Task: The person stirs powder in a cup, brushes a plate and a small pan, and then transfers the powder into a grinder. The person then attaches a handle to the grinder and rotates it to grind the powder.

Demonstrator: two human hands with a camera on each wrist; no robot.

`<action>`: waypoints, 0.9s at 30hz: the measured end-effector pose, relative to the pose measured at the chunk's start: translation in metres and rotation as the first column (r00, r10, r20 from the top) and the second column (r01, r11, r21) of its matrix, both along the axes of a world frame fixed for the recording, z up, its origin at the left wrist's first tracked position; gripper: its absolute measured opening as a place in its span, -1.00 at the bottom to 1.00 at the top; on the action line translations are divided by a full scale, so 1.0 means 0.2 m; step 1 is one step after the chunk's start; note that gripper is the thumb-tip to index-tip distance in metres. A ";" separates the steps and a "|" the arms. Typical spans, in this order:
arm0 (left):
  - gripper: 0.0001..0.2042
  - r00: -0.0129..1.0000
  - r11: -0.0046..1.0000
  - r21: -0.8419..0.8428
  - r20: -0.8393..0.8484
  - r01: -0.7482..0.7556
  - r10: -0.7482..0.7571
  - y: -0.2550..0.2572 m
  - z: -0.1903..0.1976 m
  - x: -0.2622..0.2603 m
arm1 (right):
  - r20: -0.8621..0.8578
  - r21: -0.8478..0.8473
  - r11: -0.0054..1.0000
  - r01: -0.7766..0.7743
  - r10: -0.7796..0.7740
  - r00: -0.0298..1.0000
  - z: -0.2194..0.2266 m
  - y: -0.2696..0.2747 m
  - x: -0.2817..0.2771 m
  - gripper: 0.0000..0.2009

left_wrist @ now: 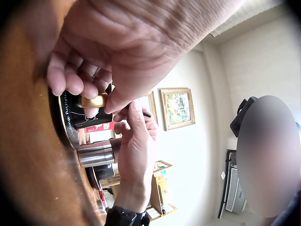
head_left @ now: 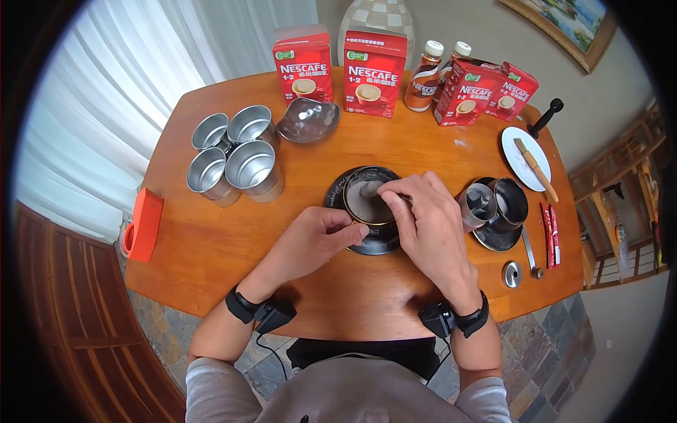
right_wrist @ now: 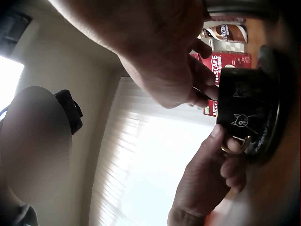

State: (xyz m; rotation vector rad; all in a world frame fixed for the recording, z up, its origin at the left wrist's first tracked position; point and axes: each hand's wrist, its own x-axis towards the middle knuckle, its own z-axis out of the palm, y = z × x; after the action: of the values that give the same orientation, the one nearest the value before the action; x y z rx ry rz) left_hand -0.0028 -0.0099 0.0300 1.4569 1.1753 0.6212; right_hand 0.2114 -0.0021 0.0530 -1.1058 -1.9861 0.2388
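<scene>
A black cup (right_wrist: 239, 99) with white line drawings and a gold handle (left_wrist: 94, 101) stands on a black saucer (head_left: 381, 245) at the table's middle. My left hand (head_left: 314, 240) pinches the handle between thumb and fingers, on the cup's near side. Over the rim, my right hand (head_left: 434, 225) grips what looks like a small spoon (head_left: 369, 189), its head down inside the cup. Greyish powder (head_left: 360, 206) covers the cup's inside. Most of the spoon's handle is hidden behind the right fingers.
To the right, a second black cup (head_left: 520, 201) and a metal canister (head_left: 478, 204) share a saucer. Beyond are a white plate (head_left: 518, 158) with a brush (head_left: 536, 169), and red sticks (head_left: 550, 236). Metal cups (head_left: 250, 169) stand left; red Nescafe boxes (head_left: 374, 74) line the back.
</scene>
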 end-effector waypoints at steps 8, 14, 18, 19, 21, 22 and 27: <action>-0.67 1.000 1.000 0.000 0.008 0.001 -0.001 0.00 0.00 0.00 | -0.057 -0.072 0.987 -0.143 0.139 0.989 -0.02 0.00 0.00 -0.93; -0.68 1.000 1.000 -0.001 0.017 0.002 -0.002 0.00 0.01 0.00 | -0.053 -0.069 0.993 -0.095 0.091 0.994 0.01 -0.01 0.00 -0.94; -0.69 1.000 0.999 0.029 0.007 0.023 -0.023 0.01 -0.02 -0.01 | -0.012 -0.025 0.999 -0.023 0.023 1.000 0.02 -0.01 -0.02 -0.94; -0.70 0.999 0.998 0.043 -0.007 0.036 -0.036 0.01 -0.02 -0.02 | 0.023 -0.010 1.000 -0.017 0.017 1.000 0.02 -0.01 -0.01 -0.94; -0.71 0.999 0.998 0.054 -0.033 0.024 -0.022 0.00 -0.01 -0.01 | 0.069 0.034 0.999 -0.010 0.007 0.998 0.01 0.00 -0.01 -0.94; -0.72 0.999 0.998 0.060 -0.046 0.020 -0.017 0.00 0.00 -0.01 | 0.080 0.064 0.998 -0.008 0.002 0.997 -0.01 0.01 0.00 -0.93; -0.77 0.998 0.989 0.150 -0.052 -0.011 0.019 0.00 -0.05 -0.01 | 0.127 0.064 0.997 -0.037 0.028 0.992 0.00 0.01 0.02 -0.92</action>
State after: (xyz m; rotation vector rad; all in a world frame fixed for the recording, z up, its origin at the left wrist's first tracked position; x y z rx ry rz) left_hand -0.0047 -0.0101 0.0202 1.6003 1.2027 0.6971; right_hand 0.2145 -0.0006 0.0536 -1.0699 -2.1094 0.1224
